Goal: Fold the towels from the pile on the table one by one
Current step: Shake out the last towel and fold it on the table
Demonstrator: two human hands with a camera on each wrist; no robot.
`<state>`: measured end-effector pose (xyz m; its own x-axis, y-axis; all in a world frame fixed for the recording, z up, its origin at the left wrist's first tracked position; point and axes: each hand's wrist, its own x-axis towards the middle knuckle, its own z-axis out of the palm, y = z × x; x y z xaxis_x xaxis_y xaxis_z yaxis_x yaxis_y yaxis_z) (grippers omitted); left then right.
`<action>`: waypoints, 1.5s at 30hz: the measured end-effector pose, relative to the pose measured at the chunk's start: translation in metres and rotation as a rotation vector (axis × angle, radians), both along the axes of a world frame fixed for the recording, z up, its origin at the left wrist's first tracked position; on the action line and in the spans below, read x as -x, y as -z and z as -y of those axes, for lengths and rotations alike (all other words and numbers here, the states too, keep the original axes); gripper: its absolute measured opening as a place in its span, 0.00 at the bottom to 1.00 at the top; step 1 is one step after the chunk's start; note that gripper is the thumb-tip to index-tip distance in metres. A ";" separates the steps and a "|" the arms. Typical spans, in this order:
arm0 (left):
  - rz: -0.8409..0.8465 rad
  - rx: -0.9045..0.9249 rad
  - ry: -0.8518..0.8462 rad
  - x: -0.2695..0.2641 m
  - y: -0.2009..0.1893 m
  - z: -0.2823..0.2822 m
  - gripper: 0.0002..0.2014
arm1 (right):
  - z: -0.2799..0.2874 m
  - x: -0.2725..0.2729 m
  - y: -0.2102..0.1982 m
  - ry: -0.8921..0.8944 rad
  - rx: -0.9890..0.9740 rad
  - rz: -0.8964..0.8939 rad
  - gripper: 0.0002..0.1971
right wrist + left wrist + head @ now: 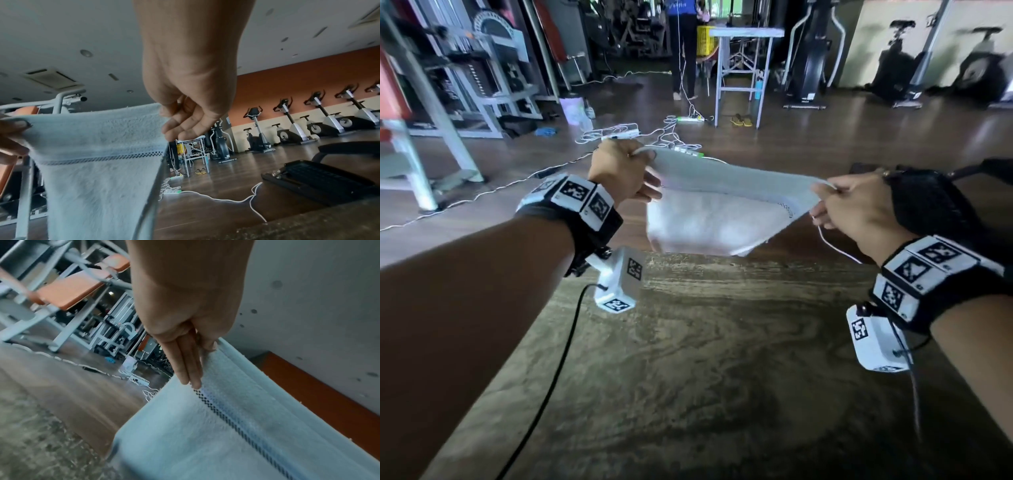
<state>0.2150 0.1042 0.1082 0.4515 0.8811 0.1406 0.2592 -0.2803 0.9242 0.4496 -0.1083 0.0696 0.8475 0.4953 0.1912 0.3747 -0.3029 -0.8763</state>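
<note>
A white towel (719,212) with a dark checked border stripe hangs stretched in the air over the far edge of the wood-grain table (705,359). My left hand (619,168) pinches its left top corner and my right hand (849,202) pinches its right top corner. The left wrist view shows the left hand (195,344) with thumb and straight fingers clamped on the towel (216,426) hem. In the right wrist view my right hand (180,120) grips the towel (98,162) edge, and the left hand's fingers (12,128) show at the far corner. No pile is in view.
A black bag (935,202) lies at the table's right far side, behind my right hand. Beyond the table are white cables and power strips (619,133) on the floor, gym machines (465,78), a white stand (743,68) and a standing person (683,48).
</note>
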 end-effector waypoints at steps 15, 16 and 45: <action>0.329 -0.339 -0.219 0.036 0.018 -0.017 0.08 | -0.017 0.046 -0.018 -0.270 -0.226 -0.279 0.15; 0.277 -0.337 -0.230 0.038 0.020 -0.018 0.07 | -0.020 0.048 -0.017 -0.266 -0.250 -0.302 0.16; -0.678 0.151 0.409 0.208 0.062 0.093 0.11 | 0.152 0.121 0.024 -0.566 0.515 0.396 0.10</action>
